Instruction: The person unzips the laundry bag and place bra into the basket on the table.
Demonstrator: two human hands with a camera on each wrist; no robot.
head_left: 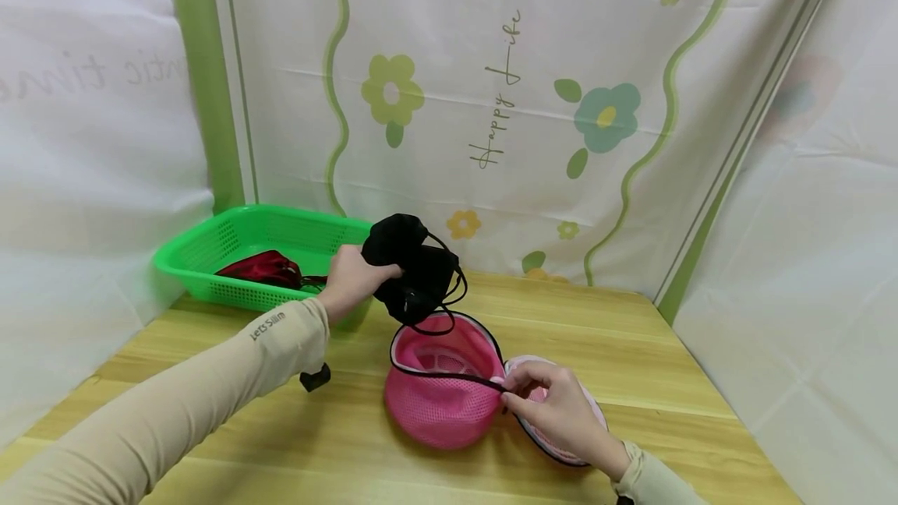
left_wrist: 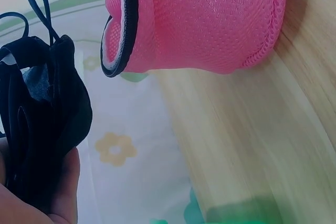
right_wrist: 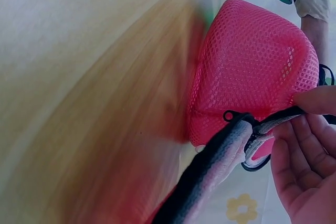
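Note:
My left hand grips a folded black bra with thin straps, held above the mouth of a pink mesh laundry bag. In the left wrist view, the bra is bunched between thumb and fingers, apart from the bag. With thumb and fingers, my right hand pinches the bag's black-trimmed rim. The bag stands on the table, its round lid folded open to the right, partly behind that hand. A zipper pull shows beside the rim in the right wrist view.
A green plastic basket stands at the back left, against the curtain. Inside it lies a dark red satin garment. White printed curtains enclose the wooden table at the back and sides.

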